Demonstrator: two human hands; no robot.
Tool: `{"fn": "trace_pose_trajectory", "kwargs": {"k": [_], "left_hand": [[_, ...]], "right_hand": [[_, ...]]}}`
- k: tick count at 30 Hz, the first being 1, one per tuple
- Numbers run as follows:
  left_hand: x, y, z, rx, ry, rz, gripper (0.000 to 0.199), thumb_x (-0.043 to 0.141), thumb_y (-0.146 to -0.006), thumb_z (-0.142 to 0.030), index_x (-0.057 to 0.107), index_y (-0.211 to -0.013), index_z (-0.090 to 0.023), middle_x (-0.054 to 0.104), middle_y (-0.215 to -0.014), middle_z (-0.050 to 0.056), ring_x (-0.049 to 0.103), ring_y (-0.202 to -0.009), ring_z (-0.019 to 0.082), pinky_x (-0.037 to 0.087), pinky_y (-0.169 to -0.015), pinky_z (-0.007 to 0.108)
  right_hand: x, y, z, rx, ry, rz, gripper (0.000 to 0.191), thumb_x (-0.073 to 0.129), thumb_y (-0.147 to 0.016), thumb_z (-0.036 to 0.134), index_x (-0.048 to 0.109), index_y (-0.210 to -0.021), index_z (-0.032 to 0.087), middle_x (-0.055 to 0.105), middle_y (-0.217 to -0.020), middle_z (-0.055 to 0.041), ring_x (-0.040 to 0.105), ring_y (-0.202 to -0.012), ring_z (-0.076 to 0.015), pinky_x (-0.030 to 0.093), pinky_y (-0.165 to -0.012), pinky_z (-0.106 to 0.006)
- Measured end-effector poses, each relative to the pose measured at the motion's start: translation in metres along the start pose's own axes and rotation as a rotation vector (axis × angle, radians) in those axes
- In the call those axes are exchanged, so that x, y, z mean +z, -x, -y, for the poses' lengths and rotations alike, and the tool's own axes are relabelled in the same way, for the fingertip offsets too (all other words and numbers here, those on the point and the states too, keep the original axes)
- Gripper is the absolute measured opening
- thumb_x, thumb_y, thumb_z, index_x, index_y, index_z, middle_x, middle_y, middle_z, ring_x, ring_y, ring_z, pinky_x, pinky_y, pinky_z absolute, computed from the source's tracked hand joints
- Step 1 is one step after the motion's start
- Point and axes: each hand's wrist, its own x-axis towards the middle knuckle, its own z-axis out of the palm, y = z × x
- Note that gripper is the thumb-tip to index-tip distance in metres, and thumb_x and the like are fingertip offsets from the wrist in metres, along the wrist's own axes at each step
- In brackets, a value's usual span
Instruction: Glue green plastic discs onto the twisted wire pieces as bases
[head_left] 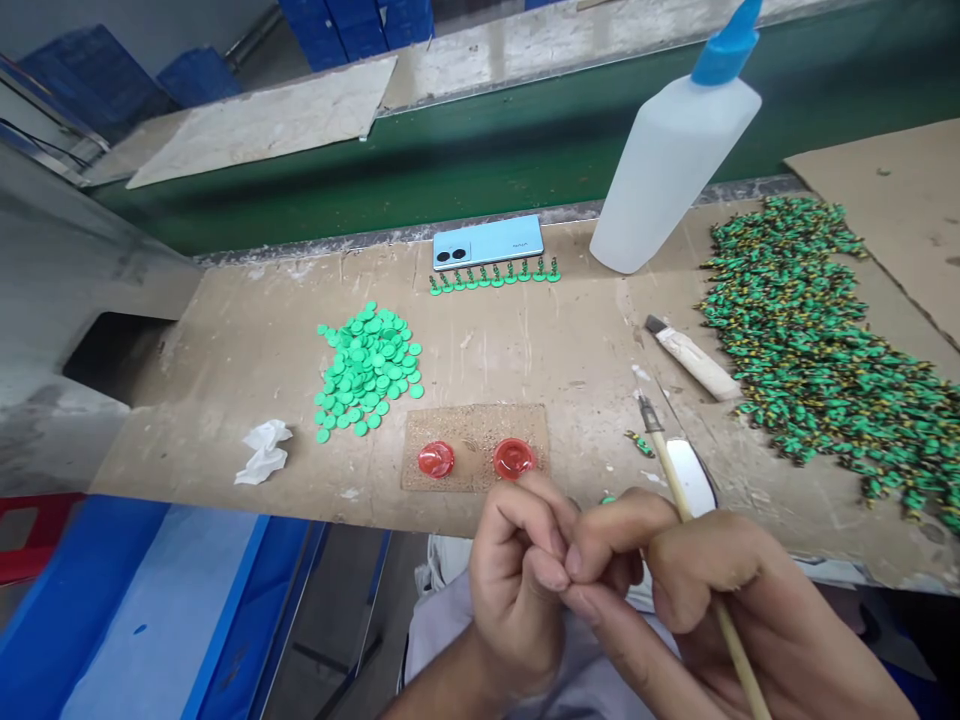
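My left hand and my right hand meet in front of the bench edge, their fingertips pressed together. Anything between those fingertips is hidden. My right hand also grips a thin bamboo-handled tool with a metal tip pointing up and away. Just past my fingers lie a small green-and-yellow figure and a white curved object. Two red round pieces sit on a cork pad. Farther off are loose green discs, a row of small green figures, and a large heap of green-and-yellow figures.
The worn bench top also holds a white glue bottle with a blue nozzle, a light blue phone, a wood-handled knife and crumpled tissue. Blue crates stand below left.
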Motion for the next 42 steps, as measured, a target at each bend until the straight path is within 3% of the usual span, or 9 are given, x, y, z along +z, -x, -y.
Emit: {"fn": "trace_pose_trajectory", "kwargs": {"k": [10, 15, 18, 20, 25, 28, 32, 38, 42], "left_hand": [[0.006, -0.002, -0.002, 0.044, -0.085, -0.085, 0.038, 0.073, -0.103, -0.043, 0.052, -0.081, -0.021, 0.044, -0.073, -0.005, 0.028, -0.059, 0.008, 0.039, -0.058, 0.015], [0.006, -0.004, -0.005, -0.095, 0.156, -0.016, 0.032, 0.077, -0.1, -0.049, 0.065, -0.086, -0.022, 0.049, -0.075, -0.006, 0.03, -0.052, 0.004, 0.04, -0.055, 0.012], [0.004, -0.004, -0.009, -0.22, 0.362, 0.007, 0.014, 0.083, -0.098, -0.034, 0.075, -0.109, -0.028, 0.059, -0.081, -0.008, 0.026, -0.046, -0.001, 0.04, -0.055, 0.009], [0.004, -0.004, -0.011, -0.278, 0.437, -0.017, 0.012, 0.083, -0.098, -0.028, 0.078, -0.109, -0.028, 0.06, -0.077, -0.009, 0.023, -0.044, -0.001, 0.043, -0.058, 0.007], [0.006, 0.0, -0.008, -0.328, 0.529, 0.048, 0.011, 0.078, -0.102, -0.036, 0.083, -0.1, -0.027, 0.064, -0.065, -0.009, 0.023, -0.036, -0.003, 0.045, -0.052, 0.004], [0.007, 0.002, -0.004, -0.349, 0.519, 0.071, 0.015, 0.071, -0.107, -0.036, 0.083, -0.112, -0.028, 0.081, -0.081, -0.005, 0.043, -0.033, -0.005, 0.039, -0.043, 0.001], [0.008, 0.005, -0.006, -0.359, 0.449, 0.007, 0.027, 0.055, -0.115, -0.029, 0.079, -0.125, -0.021, 0.087, -0.111, 0.006, 0.078, -0.057, 0.004, 0.041, -0.044, -0.001], [0.003, 0.005, -0.015, -0.515, 0.423, -0.025, 0.038, 0.04, -0.119, -0.03, 0.072, -0.135, -0.017, 0.08, -0.13, 0.016, 0.081, -0.062, 0.012, 0.045, -0.042, 0.002], [-0.001, 0.005, -0.019, -0.607, 0.406, -0.024, 0.038, 0.041, -0.119, -0.033, 0.066, -0.143, -0.017, 0.076, -0.137, 0.021, 0.081, -0.062, 0.015, 0.045, -0.041, 0.004]], "right_hand": [[-0.007, -0.002, -0.006, -0.051, 0.0, 0.097, 0.029, 0.071, -0.097, 0.008, 0.049, -0.09, 0.026, 0.073, -0.086, 0.0027, 0.076, -0.077, -0.0105, 0.063, -0.072, -0.015], [-0.002, 0.005, -0.01, -0.104, -0.037, -0.053, 0.028, 0.07, -0.097, 0.005, 0.053, -0.089, 0.026, 0.072, -0.084, 0.0021, 0.075, -0.075, -0.0116, 0.065, -0.074, -0.02], [-0.001, 0.01, -0.013, -0.103, -0.077, -0.213, 0.03, 0.07, -0.093, 0.0, 0.052, -0.09, 0.025, 0.071, -0.086, 0.0023, 0.075, -0.073, -0.0104, 0.064, -0.07, -0.017], [-0.002, 0.013, -0.015, -0.083, -0.073, -0.287, 0.032, 0.07, -0.089, -0.003, 0.054, -0.093, 0.025, 0.07, -0.085, 0.0026, 0.075, -0.075, -0.0101, 0.063, -0.072, -0.016], [-0.012, 0.022, -0.018, -0.063, -0.022, -0.214, 0.032, 0.072, -0.091, -0.001, 0.059, -0.104, 0.025, 0.075, -0.092, -0.002, 0.079, -0.084, -0.0161, 0.067, -0.075, -0.023], [-0.016, 0.025, -0.022, -0.053, 0.002, -0.167, 0.033, 0.07, -0.094, 0.001, 0.061, -0.111, 0.026, 0.077, -0.1, -0.0054, 0.08, -0.093, -0.0209, 0.07, -0.076, -0.029], [-0.021, 0.025, -0.032, -0.083, 0.037, -0.215, 0.039, 0.067, -0.093, -0.004, 0.062, -0.118, 0.025, 0.076, -0.109, -0.0053, 0.078, -0.109, -0.0194, 0.069, -0.09, -0.029], [-0.037, 0.025, -0.053, -0.161, 0.116, -0.099, 0.05, 0.07, -0.091, -0.008, 0.059, -0.128, 0.024, 0.073, -0.13, -0.0028, 0.071, -0.129, -0.013, 0.061, -0.108, -0.022], [-0.048, 0.023, -0.059, -0.221, 0.209, -0.014, 0.044, 0.067, -0.092, -0.01, 0.06, -0.121, 0.023, 0.075, -0.125, 0.0, 0.072, -0.122, -0.0104, 0.059, -0.108, -0.021]]}}
